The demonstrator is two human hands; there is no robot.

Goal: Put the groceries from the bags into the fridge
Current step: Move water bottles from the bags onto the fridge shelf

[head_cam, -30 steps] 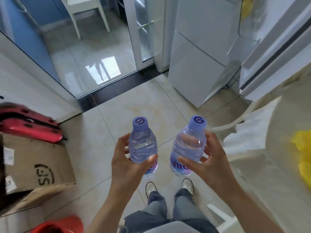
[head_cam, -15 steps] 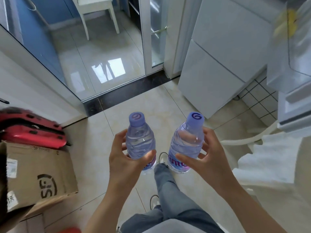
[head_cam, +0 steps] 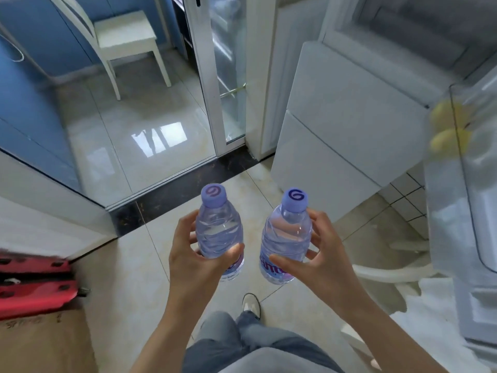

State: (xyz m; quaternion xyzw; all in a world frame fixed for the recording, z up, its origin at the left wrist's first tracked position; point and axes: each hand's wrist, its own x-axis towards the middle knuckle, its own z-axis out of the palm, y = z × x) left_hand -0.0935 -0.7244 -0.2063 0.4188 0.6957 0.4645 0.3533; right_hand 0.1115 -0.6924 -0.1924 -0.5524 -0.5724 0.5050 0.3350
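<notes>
I have a water bottle in each hand, both upright and well above the floor: my left hand (head_cam: 199,262) has thumb and fingers wrapped round the lower body of the left bottle (head_cam: 218,232), and my right hand (head_cam: 320,262) does the same with the right bottle (head_cam: 285,238), so each grip is closed firmly on plastic, with the two bottles near each other but not touching. The fridge (head_cam: 338,125) stands at about two o'clock from my hands, its two white doors apparently closed, and that is where I see the trouble. With both hands full I have no free fingers for a door; if I try to hook it open with a bottle still held, the smooth wet-looking plastic could slip and drop onto the tiles. My feet are mid-stride too, and a cardboard box (head_cam: 40,343) and a red case (head_cam: 32,284) sit at about eight o'clock, close enough to clip if I swing round carelessly. At three o'clock there is a blurred glass-fronted panel (head_cam: 473,170) with something yellow (head_cam: 449,130) behind it; I could knock the right bottle against it. As for writing, each lilac cap carries a dark purple swirl like a letter G, and the right bottle's label shows part of a purple word, something like "nte", the rest hidden by my thumb. The left label is too covered to read. Scrawl on the box is illegible.
</notes>
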